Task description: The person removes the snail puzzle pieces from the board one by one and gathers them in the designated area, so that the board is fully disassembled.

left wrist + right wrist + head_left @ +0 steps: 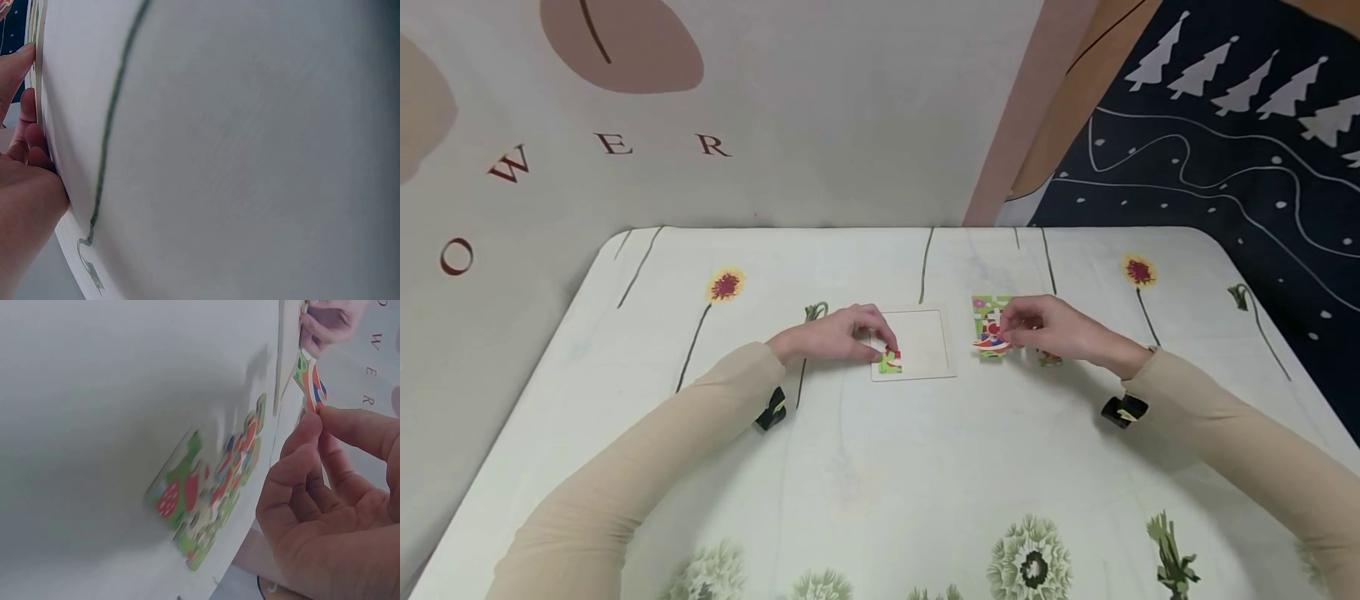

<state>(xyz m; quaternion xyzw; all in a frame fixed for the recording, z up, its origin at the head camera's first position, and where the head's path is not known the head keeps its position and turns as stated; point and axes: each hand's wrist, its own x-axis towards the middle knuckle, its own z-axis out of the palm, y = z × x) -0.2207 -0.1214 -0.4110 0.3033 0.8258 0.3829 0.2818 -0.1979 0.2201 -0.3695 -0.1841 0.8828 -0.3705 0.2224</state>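
A pale rectangular puzzle board (921, 346) lies on the table. At its lower left corner is a green and red puzzle piece (891, 361). My left hand (842, 332) bends over that corner, with thumb and forefinger about this piece; the left wrist view shows the hand (28, 169) against the board's edge. Over the loose pieces, my right hand (1056, 327) pinches a puzzle piece with red, white and blue bands (314, 384) between thumb and forefinger, lifted off the table. Several loose puzzle pieces (219, 487) lie below, partly hidden by the right hand in the head view.
A white cloth (850, 467) printed with flowers and stems covers the table. Behind it hangs a pale cloth with letters (850, 125), beside a dark one with printed trees (1210, 142). Black wrist cameras (1125, 410) sit under both sleeves.
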